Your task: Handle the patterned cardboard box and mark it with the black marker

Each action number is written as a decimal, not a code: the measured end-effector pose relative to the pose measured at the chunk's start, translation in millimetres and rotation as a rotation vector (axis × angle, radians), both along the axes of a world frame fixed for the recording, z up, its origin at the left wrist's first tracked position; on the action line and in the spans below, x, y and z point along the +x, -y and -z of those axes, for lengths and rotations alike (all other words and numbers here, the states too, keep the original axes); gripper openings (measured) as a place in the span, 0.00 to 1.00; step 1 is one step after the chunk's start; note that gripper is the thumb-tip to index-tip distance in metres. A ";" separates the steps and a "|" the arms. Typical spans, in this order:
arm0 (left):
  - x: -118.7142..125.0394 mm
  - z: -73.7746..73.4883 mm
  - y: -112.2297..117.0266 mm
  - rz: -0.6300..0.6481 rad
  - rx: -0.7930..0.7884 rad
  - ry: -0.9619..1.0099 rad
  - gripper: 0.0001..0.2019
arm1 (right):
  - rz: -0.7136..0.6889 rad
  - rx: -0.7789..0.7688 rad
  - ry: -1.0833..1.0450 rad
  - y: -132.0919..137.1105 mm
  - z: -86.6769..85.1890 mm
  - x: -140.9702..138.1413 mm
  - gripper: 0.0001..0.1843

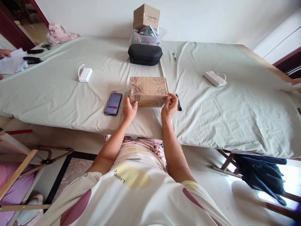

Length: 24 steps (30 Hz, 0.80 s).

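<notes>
A brown cardboard box (pixel 149 86) with black flower-like line drawings sits near the front edge of the cloth-covered table, directly before me. My left hand (pixel 129 109) grips its lower left corner, thumb on the near side. At the right corner, my right hand (pixel 169 106) holds the box between thumb and fingers. Just beyond that hand lies a black pen (pixel 179 103), partly hidden by it. To the left of the box a phone (pixel 113 103) rests with its screen lit.
Behind the box stand a black zip case (pixel 145 55) and a clear plastic tub (pixel 147 39) with a plain carton (pixel 146 16) on top. White corded blocks lie left (pixel 85 75) and right (pixel 214 78). At far left, another person's hand (pixel 5 53) touches papers.
</notes>
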<state>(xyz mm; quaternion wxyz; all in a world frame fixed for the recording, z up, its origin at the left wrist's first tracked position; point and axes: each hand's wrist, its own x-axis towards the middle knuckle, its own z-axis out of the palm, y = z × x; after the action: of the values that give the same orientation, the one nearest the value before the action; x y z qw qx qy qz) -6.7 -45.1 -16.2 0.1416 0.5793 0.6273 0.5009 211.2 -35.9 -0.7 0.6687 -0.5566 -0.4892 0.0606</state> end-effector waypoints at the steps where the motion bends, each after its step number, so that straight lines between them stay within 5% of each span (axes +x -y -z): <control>1: 0.6 0.7 0.0 -0.009 -0.031 -0.007 0.28 | 0.000 -0.019 0.011 -1.4 1.3 1.3 0.18; 10: -5.9 -3.8 0.9 0.014 -0.089 -0.010 0.28 | -0.022 -0.515 0.215 -2.3 9.0 2.3 0.23; 13: -7.5 -2.8 -0.1 0.006 -0.085 0.005 0.24 | -0.016 -0.570 0.254 -0.1 9.6 0.2 0.21; 18: -9.7 5.0 -4.2 0.012 0.017 0.070 0.21 | -0.034 -0.447 0.203 -1.9 7.9 2.0 0.26; 24: -6.9 7.0 -2.6 -0.058 0.195 0.121 0.24 | -0.035 -0.081 0.127 0.8 1.0 1.1 0.21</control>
<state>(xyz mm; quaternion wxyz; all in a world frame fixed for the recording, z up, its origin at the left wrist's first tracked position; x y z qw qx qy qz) -13.6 -42.4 -23.2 0.1074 0.5406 0.5825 0.5974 212.3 -36.7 -1.7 0.6121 -0.5771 -0.5377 0.0566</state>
